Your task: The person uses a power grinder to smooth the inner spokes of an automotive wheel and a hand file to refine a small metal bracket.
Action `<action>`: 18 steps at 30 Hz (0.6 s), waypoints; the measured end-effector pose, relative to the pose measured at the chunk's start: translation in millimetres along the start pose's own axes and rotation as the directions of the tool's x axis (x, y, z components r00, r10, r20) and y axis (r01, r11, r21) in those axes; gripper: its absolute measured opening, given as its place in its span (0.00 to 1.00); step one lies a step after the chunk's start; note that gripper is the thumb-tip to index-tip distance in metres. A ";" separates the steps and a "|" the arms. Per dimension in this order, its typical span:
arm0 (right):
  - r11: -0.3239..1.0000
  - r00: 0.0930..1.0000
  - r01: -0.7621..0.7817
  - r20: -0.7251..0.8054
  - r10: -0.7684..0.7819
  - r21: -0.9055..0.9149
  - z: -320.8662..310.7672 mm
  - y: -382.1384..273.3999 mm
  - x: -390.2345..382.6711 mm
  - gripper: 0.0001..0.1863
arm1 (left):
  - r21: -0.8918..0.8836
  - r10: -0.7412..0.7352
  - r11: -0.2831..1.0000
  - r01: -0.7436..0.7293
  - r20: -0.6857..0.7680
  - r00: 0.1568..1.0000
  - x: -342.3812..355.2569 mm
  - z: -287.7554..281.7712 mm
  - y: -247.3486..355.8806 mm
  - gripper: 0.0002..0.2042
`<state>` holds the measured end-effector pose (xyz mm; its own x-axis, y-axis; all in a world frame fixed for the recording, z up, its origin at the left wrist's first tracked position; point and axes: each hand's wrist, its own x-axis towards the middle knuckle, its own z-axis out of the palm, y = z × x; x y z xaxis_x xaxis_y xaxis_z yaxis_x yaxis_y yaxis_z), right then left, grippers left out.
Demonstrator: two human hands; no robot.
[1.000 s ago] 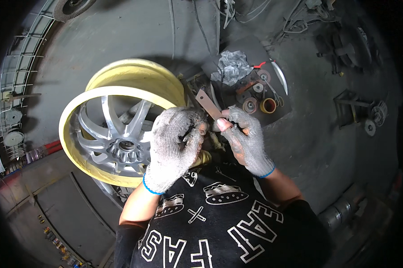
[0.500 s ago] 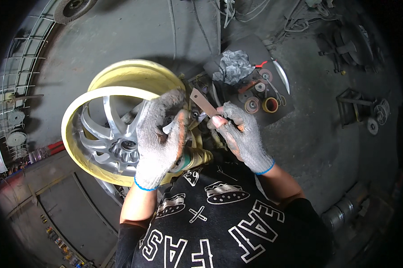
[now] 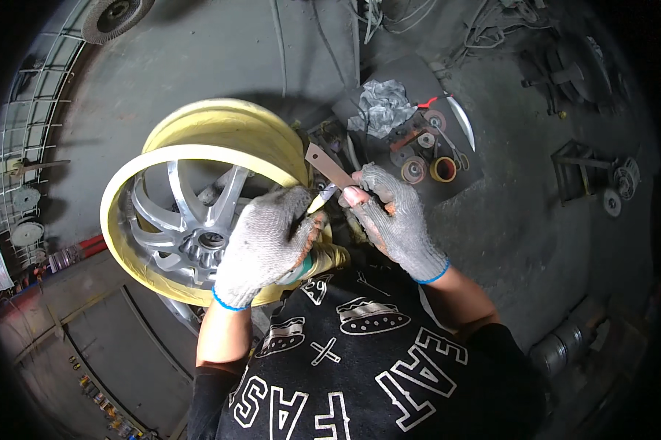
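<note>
Head camera, from my remote station. Nearest me: the wearer's black shirt (image 3: 345, 374) with white print. Just beyond it, both gloved hands are raised close together, apart from each other. Right hand (image 3: 400, 227): thumb and fingers pinch one end of a flat brown strip (image 3: 327, 167); its far end, with a small hole, slants up and left, free of the fingers. Left hand (image 3: 261, 235): fingers curled, thumb toward the gap between the hands, at a small pale-yellow piece (image 3: 318, 202) with a greyish end. I cannot tell which hand grips that piece.

Behind and left of the left hand, a spoked silver wheel (image 3: 187, 198) stands tilted, its rim wrapped in yellow covering (image 3: 224, 106). Farther off to the right I note a dark board (image 3: 418, 73) bearing a crumpled grey sheet (image 3: 385, 108), scissors (image 3: 459, 156), a round disc (image 3: 412, 170) and an orange-yellow roll (image 3: 443, 170). At upper left, a bristly round wheel (image 3: 98, 28).
</note>
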<state>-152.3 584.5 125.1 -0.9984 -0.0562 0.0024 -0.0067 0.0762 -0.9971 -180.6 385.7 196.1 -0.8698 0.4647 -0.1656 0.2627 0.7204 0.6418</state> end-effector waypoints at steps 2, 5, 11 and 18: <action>0.999 0.999 0.039 -0.007 -0.040 -0.035 0.1 0.9 0.4 0.15 | 0.021 -0.003 1.000 0.004 -0.006 1.000 -3.6 5.1 -4.9 0.09; 0.982 0.991 0.132 -0.002 -0.133 -0.138 -0.8 3.1 3.3 0.15 | 0.068 0.015 0.998 -0.012 -0.047 0.999 -6.0 9.3 -7.9 0.08; 0.998 0.998 0.065 0.027 -0.065 -0.015 -2.6 3.4 0.1 0.12 | 0.028 -0.025 0.999 0.026 -0.013 1.000 -5.7 6.2 -7.4 0.09; 0.993 0.996 0.079 0.052 -0.075 -0.087 -7.3 -0.9 3.6 0.12 | 0.073 -0.061 0.996 0.059 0.021 0.998 -5.5 9.0 -10.8 0.09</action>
<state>-156.3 591.5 126.6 -0.9909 -0.1130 0.0732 -0.0906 0.1574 -0.9834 -174.9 380.0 183.3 -0.8751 0.4311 -0.2201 0.2408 0.7822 0.5747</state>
